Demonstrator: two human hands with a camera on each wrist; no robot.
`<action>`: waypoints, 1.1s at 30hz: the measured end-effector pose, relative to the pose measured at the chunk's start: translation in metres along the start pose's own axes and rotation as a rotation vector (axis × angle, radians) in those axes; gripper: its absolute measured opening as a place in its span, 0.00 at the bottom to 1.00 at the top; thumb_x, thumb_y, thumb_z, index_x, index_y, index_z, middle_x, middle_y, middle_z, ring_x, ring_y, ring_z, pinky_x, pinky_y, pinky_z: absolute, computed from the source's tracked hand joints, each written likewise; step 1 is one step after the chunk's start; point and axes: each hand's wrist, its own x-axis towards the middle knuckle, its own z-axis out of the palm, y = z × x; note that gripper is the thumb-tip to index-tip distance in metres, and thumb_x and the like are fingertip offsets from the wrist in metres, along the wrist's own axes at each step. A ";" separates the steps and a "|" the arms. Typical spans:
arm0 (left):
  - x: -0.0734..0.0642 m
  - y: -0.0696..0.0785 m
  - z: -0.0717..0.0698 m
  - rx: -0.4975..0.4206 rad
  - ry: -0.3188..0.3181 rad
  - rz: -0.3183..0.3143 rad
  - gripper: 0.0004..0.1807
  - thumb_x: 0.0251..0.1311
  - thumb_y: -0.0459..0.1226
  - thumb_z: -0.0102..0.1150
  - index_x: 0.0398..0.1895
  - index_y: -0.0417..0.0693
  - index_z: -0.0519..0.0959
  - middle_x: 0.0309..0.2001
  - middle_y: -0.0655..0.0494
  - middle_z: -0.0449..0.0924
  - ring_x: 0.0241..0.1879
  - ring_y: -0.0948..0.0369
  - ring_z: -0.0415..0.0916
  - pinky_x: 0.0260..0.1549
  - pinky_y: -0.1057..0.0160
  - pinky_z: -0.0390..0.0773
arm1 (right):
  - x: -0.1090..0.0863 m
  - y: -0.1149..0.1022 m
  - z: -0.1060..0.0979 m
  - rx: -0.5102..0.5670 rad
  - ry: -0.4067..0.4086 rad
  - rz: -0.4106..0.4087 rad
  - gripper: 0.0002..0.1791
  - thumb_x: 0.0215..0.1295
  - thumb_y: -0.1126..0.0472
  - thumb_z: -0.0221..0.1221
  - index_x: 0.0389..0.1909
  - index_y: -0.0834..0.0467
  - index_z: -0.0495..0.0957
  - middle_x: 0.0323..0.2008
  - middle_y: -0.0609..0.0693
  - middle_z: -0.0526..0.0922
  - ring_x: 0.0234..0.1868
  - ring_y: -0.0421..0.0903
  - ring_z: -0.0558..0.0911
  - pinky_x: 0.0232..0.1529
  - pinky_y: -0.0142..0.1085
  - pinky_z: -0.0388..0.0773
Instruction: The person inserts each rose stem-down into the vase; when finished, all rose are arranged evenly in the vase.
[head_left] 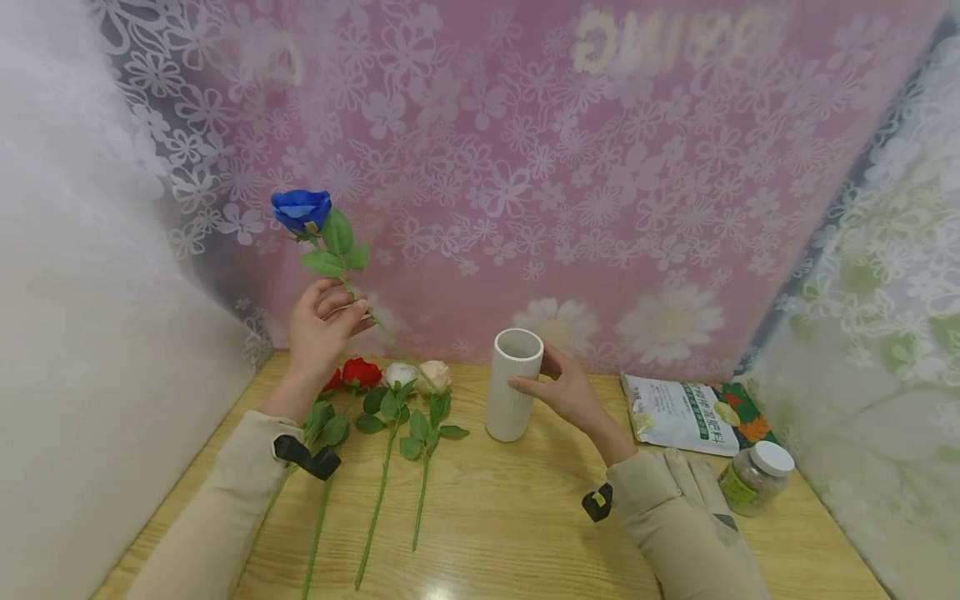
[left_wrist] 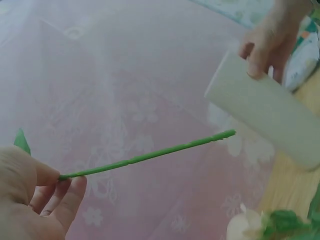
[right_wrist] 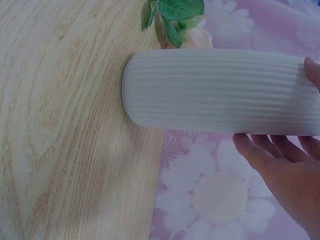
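Observation:
Between thumb and fingers, my left hand (head_left: 324,321) pinches the green stem of a blue rose (head_left: 302,210), its bloom up and to the left. The bare lower stem (left_wrist: 150,156) slants down toward the vase, its cut end short of it in the left wrist view. My right hand (head_left: 572,390) grips the white ribbed vase (head_left: 510,400) by its upper right side, thumb across the front. The vase stands upright on the wooden table. On the left lie red roses (head_left: 362,372), a white rose (head_left: 400,375) and a cream rose (head_left: 435,377), stems toward me.
At the right lies a white and green packet (head_left: 678,414), with a white-lidded jar (head_left: 757,477) in front of it. Pale gloves (head_left: 693,479) are partly hidden under my right sleeve. A pink floral curtain (head_left: 465,167) hangs behind the wooden table (head_left: 487,517).

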 end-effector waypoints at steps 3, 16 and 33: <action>0.004 0.002 0.014 -0.069 0.058 -0.023 0.23 0.69 0.24 0.63 0.63 0.47 0.72 0.35 0.60 0.84 0.38 0.62 0.87 0.43 0.61 0.90 | 0.000 0.002 0.000 0.003 0.001 -0.005 0.41 0.66 0.49 0.73 0.77 0.35 0.66 0.68 0.49 0.80 0.68 0.56 0.79 0.64 0.59 0.81; 0.015 0.009 0.064 -0.184 0.120 0.000 0.24 0.68 0.22 0.63 0.64 0.39 0.70 0.32 0.61 0.81 0.34 0.63 0.86 0.42 0.64 0.90 | 0.001 0.003 -0.001 -0.021 0.013 -0.011 0.41 0.65 0.48 0.74 0.77 0.36 0.67 0.69 0.49 0.79 0.68 0.56 0.80 0.64 0.59 0.81; 0.019 -0.008 0.111 -0.211 0.104 0.053 0.24 0.66 0.19 0.62 0.64 0.34 0.70 0.30 0.60 0.80 0.31 0.63 0.84 0.38 0.64 0.90 | 0.000 0.002 -0.001 -0.011 -0.003 -0.014 0.42 0.66 0.49 0.73 0.78 0.35 0.66 0.69 0.49 0.79 0.68 0.57 0.80 0.65 0.58 0.81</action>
